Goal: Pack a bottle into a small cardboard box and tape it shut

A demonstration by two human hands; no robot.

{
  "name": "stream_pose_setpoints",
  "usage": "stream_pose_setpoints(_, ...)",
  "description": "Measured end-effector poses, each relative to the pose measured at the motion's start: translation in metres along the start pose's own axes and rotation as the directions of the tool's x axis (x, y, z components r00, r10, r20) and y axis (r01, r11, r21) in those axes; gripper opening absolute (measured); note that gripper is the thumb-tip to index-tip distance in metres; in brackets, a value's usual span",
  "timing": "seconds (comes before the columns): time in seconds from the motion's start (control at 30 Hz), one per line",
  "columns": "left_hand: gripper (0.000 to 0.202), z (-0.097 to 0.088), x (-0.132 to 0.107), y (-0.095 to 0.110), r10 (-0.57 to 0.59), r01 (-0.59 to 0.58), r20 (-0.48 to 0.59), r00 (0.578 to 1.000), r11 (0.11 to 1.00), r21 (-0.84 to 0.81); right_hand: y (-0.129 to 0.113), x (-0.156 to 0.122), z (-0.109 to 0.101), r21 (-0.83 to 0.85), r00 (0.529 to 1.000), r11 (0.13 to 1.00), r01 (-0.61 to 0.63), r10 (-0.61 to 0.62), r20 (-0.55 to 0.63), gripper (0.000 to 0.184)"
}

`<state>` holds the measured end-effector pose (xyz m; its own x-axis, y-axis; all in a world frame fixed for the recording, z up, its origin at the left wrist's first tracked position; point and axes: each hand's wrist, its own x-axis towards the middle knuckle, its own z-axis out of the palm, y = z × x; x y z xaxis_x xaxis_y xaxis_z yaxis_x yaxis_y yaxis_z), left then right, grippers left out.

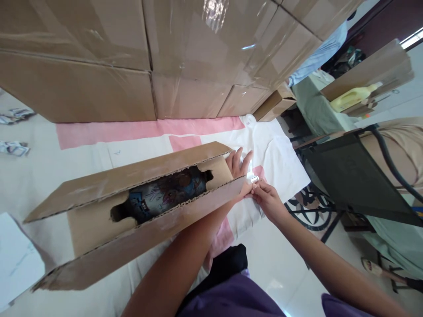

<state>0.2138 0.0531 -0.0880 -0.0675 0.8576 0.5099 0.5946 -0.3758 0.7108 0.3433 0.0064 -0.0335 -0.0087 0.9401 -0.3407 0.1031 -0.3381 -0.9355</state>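
Observation:
A long cardboard box [109,229] lies open across the pink and white cloth [284,163], with a dark printed bottle-like item [165,196] showing through its cut-out insert. My left hand [238,165] holds the box's far end, fingers spread over the end flap. My right hand [264,196] sits right beside it, fingers pinched on a small shiny piece [254,179] that looks like tape.
A wall of taped cardboard cartons [148,53] stands just behind the box. At the right are a dark chair [350,176], a yellow bottle [353,96] on a board and another person's light sleeve [317,57]. A white sheet [16,259] lies at the left.

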Motion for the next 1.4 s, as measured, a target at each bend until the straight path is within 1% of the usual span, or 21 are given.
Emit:
stream_pose_setpoints(0.17,0.076,0.002,-0.001,-0.002,0.016,-0.016,-0.005,1.0,1.0,0.012,0.001,0.002,-0.001,0.004,1.0,1.0,-0.016,0.016,0.013,0.039)
stream_pose_setpoints(0.33,0.079,0.001,0.0,-0.002,0.002,-0.002,-0.005,1.0,1.0,0.019,0.009,0.003,-0.002,0.009,1.0,1.0,0.009,-0.009,0.002,0.039)
stream_pose_setpoints(0.5,0.088,-0.002,0.002,0.002,-0.041,0.041,0.017,0.999,0.999,0.004,0.017,0.002,-0.002,0.044,0.996,0.995,0.088,-0.087,-0.028,0.037)
stream_pose_setpoints(0.67,0.09,0.001,0.002,0.002,-0.051,0.051,0.006,0.999,0.998,-0.039,0.02,-0.001,0.001,0.082,0.982,0.979,0.186,-0.182,-0.059,0.034)
stream_pose_setpoints(0.77,0.094,0.0,0.002,0.002,-0.056,0.058,0.034,0.998,0.996,-0.065,0.023,-0.002,0.003,0.103,0.968,0.965,0.243,-0.235,-0.089,0.032)
stream_pose_setpoints(0.87,0.094,-0.007,0.004,0.006,-0.084,0.09,0.071,0.994,0.992,-0.083,0.029,-0.001,0.005,0.126,0.95,0.946,0.3,-0.283,-0.133,0.032)
stream_pose_setpoints(0.97,0.083,-0.019,0.007,0.011,-0.07,0.079,0.07,0.995,0.988,-0.132,0.035,-0.001,0.006,0.144,0.93,0.927,0.347,-0.32,-0.18,0.033)
stream_pose_setpoints(1.03,0.068,-0.027,0.009,0.016,-0.023,0.036,0.075,0.997,0.984,-0.175,0.038,-0.001,0.007,0.146,0.92,0.919,0.367,-0.334,-0.207,0.034)
stream_pose_setpoints(1.13,0.04,-0.037,0.012,0.022,0.047,-0.012,0.157,0.986,0.976,-0.219,0.041,-0.002,0.008,0.128,0.911,0.919,0.374,-0.338,-0.236,0.033)
stream_pose_setpoints(1.23,0.016,-0.042,0.014,0.026,0.095,-0.037,0.229,0.969,0.969,-0.244,0.041,-0.003,0.011,0.087,0.905,0.924,0.372,-0.34,-0.256,0.03)
stream_pose_setpoints(1.3,0.013,-0.043,0.015,0.029,0.123,-0.063,0.234,0.964,0.967,-0.249,0.04,-0.002,0.011,0.056,0.9,0.927,0.372,-0.344,-0.269,0.03)
stream_pose_setpoints(1.4,0.02,-0.044,0.017,0.031,0.184,-0.122,0.256,0.949,0.963,-0.239,0.041,-0.003,0.01,0.005,0.89,0.929,0.37,-0.353,-0.287,0.034)
